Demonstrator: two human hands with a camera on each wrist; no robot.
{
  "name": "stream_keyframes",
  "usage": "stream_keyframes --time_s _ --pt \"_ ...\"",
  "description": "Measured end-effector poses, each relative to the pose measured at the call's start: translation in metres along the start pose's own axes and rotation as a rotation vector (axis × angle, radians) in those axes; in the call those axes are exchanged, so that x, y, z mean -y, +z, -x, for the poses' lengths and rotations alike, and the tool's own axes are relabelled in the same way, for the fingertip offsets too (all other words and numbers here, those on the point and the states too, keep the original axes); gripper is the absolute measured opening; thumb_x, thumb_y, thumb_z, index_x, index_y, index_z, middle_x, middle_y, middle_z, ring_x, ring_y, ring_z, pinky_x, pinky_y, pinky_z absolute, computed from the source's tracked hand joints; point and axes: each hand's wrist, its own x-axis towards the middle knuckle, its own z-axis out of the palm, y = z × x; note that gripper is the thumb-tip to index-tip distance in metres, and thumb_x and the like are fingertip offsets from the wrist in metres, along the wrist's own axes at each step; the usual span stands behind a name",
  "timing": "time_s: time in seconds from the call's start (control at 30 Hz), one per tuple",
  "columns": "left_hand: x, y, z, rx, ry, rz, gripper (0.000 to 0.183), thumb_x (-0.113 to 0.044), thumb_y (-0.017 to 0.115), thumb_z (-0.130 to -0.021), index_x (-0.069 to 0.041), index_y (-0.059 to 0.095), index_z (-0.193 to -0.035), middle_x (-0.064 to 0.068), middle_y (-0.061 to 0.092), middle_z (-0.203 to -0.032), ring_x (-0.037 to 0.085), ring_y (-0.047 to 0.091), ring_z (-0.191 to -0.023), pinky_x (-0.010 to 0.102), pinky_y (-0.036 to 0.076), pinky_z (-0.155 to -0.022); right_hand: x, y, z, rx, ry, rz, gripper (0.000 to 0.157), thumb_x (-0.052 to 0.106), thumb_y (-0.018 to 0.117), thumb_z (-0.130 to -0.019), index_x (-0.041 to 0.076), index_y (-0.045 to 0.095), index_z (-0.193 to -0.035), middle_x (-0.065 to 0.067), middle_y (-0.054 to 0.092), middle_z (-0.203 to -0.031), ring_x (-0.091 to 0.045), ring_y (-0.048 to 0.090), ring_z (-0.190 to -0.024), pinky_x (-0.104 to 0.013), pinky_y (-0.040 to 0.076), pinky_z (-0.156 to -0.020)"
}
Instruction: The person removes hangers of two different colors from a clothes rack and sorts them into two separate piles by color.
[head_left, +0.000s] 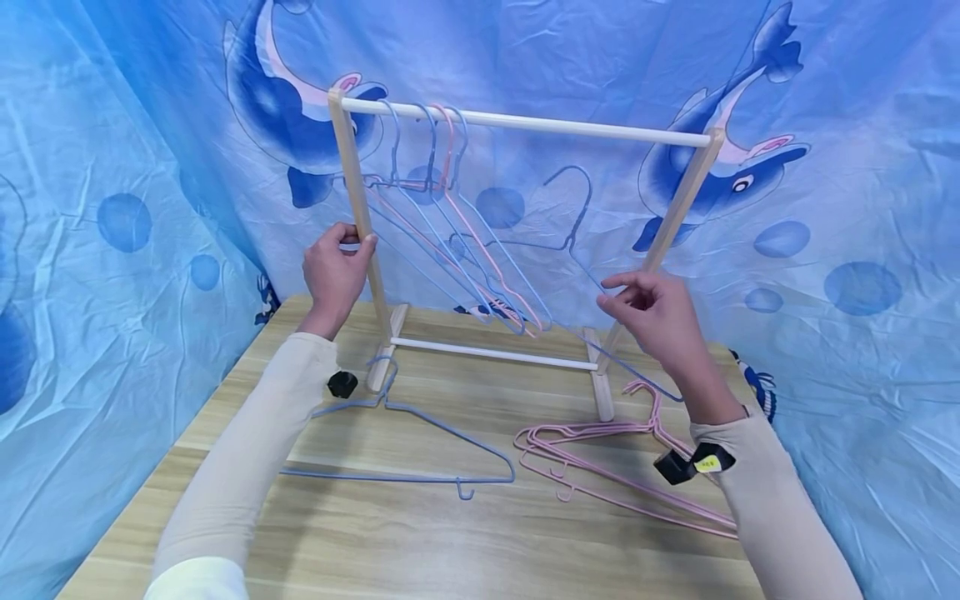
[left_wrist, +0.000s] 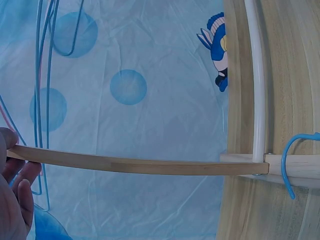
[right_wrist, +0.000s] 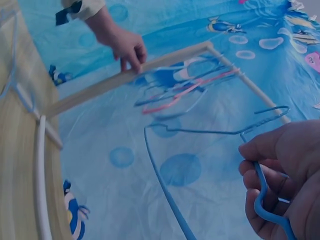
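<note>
My left hand (head_left: 333, 271) grips the left wooden post (head_left: 347, 154) of a small clothes rack between thumb and fingers; the left wrist view shows this post (left_wrist: 140, 165) running down to its foot. My right hand (head_left: 660, 317) holds a blue clothes hanger (head_left: 581, 212) by its right side, near the right post. Its hook stands up below the white top rail (head_left: 570, 127), apart from it. In the right wrist view, fingers curl round the blue wire (right_wrist: 261, 187). Several blue and pink hangers (head_left: 457, 208) hang bunched on the rail's left half.
A blue hanger (head_left: 442, 423) lies on the wooden table (head_left: 420, 542) at front left. Several pink hangers (head_left: 592, 429) lie overlapped at the right, below my right forearm. A white lower bar (head_left: 487, 354) joins the rack's feet. Blue dolphin-print cloth (head_left: 510, 50) surrounds the table.
</note>
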Motion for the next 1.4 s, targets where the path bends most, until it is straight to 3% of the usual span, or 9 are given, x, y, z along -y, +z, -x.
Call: stream_keyframes --time_s 0.5,0.87,1.07,1.4 --pt "-0.001 0.000 -0.001 0.001 -0.009 -0.001 0.026 -0.029 0.072 -0.097 -0.005 0.074 -0.107 0.013 0.077 -0.103 0.029 0.075 -0.093 0.048 0.058 -0.078 -0.038 0.006 0.025 -0.053 -0.166 0.103 0.017 0.011 0.073 -0.095 0.006 0.079 -0.111 -0.007 0.068 -0.072 -0.012 0.048 -0.054 -0.022 0.039 -0.048" --pt "0.001 0.000 0.001 0.004 0.005 -0.007 0.027 -0.031 0.070 -0.098 -0.006 0.073 -0.108 0.014 0.077 -0.102 0.031 0.074 -0.089 0.048 0.058 -0.075 -0.064 0.025 0.039 0.008 -0.125 0.091 0.017 0.013 0.075 -0.094 0.008 0.081 -0.109 -0.002 0.068 -0.070 -0.009 0.051 -0.050 -0.024 0.043 -0.042" --pt "0.001 0.001 0.001 0.011 0.005 -0.003 0.029 -0.033 0.070 -0.098 -0.006 0.074 -0.108 0.014 0.077 -0.102 0.030 0.074 -0.089 0.048 0.059 -0.074 -0.079 0.046 0.048 0.059 -0.090 0.072 0.015 0.009 0.076 -0.092 0.004 0.080 -0.106 -0.003 0.071 -0.072 -0.007 0.053 -0.055 -0.023 0.044 -0.049" --pt "0.002 0.000 0.001 0.003 0.006 -0.001 0.028 -0.031 0.071 -0.098 -0.005 0.074 -0.108 0.014 0.077 -0.101 0.030 0.074 -0.090 0.048 0.058 -0.075 -0.087 0.090 0.062 0.189 -0.023 -0.103 0.015 0.011 0.074 -0.094 0.007 0.081 -0.107 0.001 0.067 -0.066 -0.007 0.049 -0.051 -0.024 0.039 -0.045"
